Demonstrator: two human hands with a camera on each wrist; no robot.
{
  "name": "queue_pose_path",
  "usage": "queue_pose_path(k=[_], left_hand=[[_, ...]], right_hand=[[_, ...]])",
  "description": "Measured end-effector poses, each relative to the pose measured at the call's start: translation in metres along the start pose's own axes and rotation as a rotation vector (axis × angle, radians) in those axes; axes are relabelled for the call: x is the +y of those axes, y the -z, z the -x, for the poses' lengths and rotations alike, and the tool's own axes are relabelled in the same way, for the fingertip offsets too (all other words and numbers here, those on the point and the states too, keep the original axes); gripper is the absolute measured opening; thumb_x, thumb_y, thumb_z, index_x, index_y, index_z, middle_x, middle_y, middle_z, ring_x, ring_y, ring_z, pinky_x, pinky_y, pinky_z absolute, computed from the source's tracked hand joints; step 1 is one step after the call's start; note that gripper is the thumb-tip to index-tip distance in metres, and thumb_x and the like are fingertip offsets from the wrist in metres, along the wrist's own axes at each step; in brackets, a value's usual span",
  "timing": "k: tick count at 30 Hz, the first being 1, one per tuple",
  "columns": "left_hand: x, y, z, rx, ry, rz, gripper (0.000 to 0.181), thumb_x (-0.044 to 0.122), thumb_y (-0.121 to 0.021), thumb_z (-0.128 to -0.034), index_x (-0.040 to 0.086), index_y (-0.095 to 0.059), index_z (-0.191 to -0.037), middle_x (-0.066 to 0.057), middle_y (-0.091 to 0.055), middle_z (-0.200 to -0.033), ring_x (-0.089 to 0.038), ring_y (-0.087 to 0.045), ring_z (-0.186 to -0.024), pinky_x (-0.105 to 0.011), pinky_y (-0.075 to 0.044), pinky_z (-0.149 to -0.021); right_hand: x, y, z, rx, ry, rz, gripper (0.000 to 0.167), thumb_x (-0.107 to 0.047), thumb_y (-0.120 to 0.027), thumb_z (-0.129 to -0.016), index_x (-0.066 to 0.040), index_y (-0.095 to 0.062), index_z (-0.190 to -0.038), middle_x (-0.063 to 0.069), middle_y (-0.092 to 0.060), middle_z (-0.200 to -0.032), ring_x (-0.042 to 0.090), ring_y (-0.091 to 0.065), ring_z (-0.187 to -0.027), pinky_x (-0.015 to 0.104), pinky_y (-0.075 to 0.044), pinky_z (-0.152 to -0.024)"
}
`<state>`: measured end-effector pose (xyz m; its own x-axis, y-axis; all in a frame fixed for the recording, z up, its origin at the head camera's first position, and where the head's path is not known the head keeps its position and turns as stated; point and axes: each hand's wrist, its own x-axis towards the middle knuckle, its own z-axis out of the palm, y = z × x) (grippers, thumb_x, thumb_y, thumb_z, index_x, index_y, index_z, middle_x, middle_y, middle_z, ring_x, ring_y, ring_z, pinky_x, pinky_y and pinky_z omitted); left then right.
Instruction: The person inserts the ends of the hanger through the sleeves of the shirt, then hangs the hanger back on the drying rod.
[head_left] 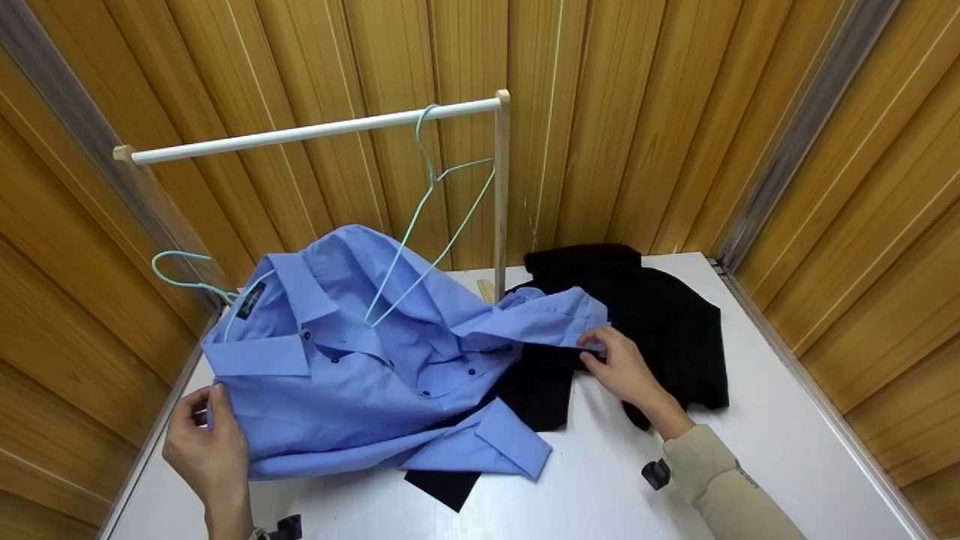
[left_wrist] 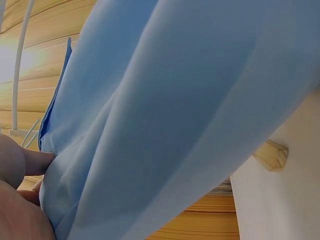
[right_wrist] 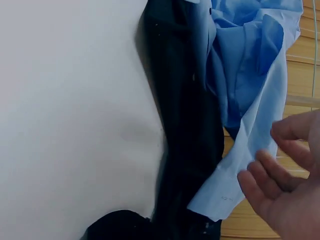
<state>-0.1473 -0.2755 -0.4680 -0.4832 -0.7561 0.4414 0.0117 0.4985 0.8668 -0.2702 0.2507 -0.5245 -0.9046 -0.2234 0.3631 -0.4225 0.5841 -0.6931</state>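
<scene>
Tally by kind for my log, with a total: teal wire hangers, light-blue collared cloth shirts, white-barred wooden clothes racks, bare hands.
White-barred wooden clothes rack: 1
Teal wire hangers: 2 (rack hanger, collar hanger)
Light-blue collared cloth shirt: 1
Bare hands: 2 (left hand, right hand)
Total: 6

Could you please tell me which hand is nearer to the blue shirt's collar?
Left. The left hand pinches the blue shirt just below its collar; the right hand is well away, by a sleeve end.
</scene>
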Motion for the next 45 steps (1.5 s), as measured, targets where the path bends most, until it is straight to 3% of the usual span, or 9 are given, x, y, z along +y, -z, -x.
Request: queue_pose_path(k=[5, 10, 14, 22, 25, 32, 37, 45], left_hand=[[0.003, 0.000, -0.002, -0.036, -0.007, 0.003, 0.030, 0.018, -0.067, -0.1006, -0.011, -0.071, -0.110, -0.018, -0.068, -0.094, -0.005, -0.049, -0.076, -0.023, -0.036, -0.068], [0.006, 0.000, -0.003, -0.097, 0.066, 0.016, 0.029, 0.018, -0.067, -0.0997, -0.008, -0.072, -0.109, 0.010, -0.061, -0.084, -0.006, -0.051, -0.077, -0.024, -0.038, -0.070], [0.008, 0.001, -0.003, -0.138, 0.092, 0.035, 0.027, 0.017, -0.066, -0.0987, -0.007, -0.074, -0.111, 0.024, -0.056, -0.078, -0.005, -0.054, -0.075, -0.019, -0.041, -0.067], [0.008, -0.001, -0.005, -0.175, 0.095, 0.074, 0.026, 0.015, -0.069, -0.0983, -0.008, -0.073, -0.110, 0.023, -0.057, -0.080, -0.006, -0.054, -0.076, -0.016, -0.041, -0.069], [0.008, -0.002, -0.006, -0.175, 0.093, 0.080, 0.027, 0.016, -0.069, -0.0987, -0.007, -0.072, -0.110, 0.021, -0.058, -0.082, -0.007, -0.054, -0.078, -0.016, -0.042, -0.069], [0.007, -0.004, -0.006, -0.151, 0.085, 0.110, 0.027, 0.016, -0.069, -0.0993, -0.008, -0.072, -0.111, 0.020, -0.059, -0.084, -0.008, -0.055, -0.079, -0.015, -0.042, -0.069], [0.009, -0.004, -0.007, -0.132, 0.071, 0.133, 0.026, 0.015, -0.069, -0.0990, -0.009, -0.072, -0.111, 0.018, -0.060, -0.084, -0.008, -0.056, -0.079, -0.016, -0.042, -0.068], [0.011, -0.006, -0.009, -0.099, 0.068, 0.137, 0.027, 0.015, -0.069, -0.0992, -0.008, -0.072, -0.113, 0.016, -0.060, -0.086, -0.008, -0.056, -0.081, -0.015, -0.043, -0.068]], right_hand=[[0.016, 0.000, -0.004, 0.031, -0.054, 0.107, 0.044, 0.004, -0.073, -0.088, 0.007, -0.060, -0.130, 0.026, -0.057, -0.134, 0.045, -0.050, -0.127, 0.058, -0.038, -0.106], [0.031, 0.001, -0.008, 0.002, -0.063, 0.141, 0.051, 0.003, -0.074, -0.088, 0.012, -0.055, -0.135, 0.033, -0.048, -0.144, 0.049, -0.044, -0.135, 0.058, -0.033, -0.112], [0.039, 0.000, -0.010, -0.003, -0.068, 0.130, 0.051, 0.002, -0.074, -0.089, 0.013, -0.053, -0.135, 0.033, -0.053, -0.139, 0.048, -0.049, -0.130, 0.058, -0.037, -0.109], [0.043, -0.010, -0.013, 0.017, -0.064, 0.110, 0.061, -0.001, -0.078, -0.089, 0.015, -0.048, -0.140, 0.024, -0.062, -0.113, 0.042, -0.059, -0.108, 0.054, -0.046, -0.096], [0.042, -0.014, -0.013, 0.007, -0.066, 0.148, 0.054, -0.007, -0.079, -0.090, 0.012, -0.055, -0.135, 0.018, -0.063, -0.105, 0.037, -0.060, -0.099, 0.051, -0.048, -0.089], [0.034, -0.021, -0.011, 0.039, -0.066, 0.201, 0.023, -0.005, -0.079, -0.089, 0.006, -0.073, -0.108, 0.020, -0.068, -0.108, 0.037, -0.064, -0.102, 0.051, -0.050, -0.091], [0.026, -0.030, -0.010, 0.077, 0.016, 0.185, 0.019, -0.002, -0.080, -0.088, 0.006, -0.073, -0.104, 0.019, -0.070, -0.103, 0.035, -0.066, -0.096, 0.050, -0.053, -0.086], [-0.002, -0.044, -0.009, 0.019, 0.156, 0.121, 0.013, 0.000, -0.080, -0.087, 0.002, -0.075, -0.098, 0.011, -0.070, -0.097, 0.025, -0.067, -0.088, 0.043, -0.056, -0.077]])
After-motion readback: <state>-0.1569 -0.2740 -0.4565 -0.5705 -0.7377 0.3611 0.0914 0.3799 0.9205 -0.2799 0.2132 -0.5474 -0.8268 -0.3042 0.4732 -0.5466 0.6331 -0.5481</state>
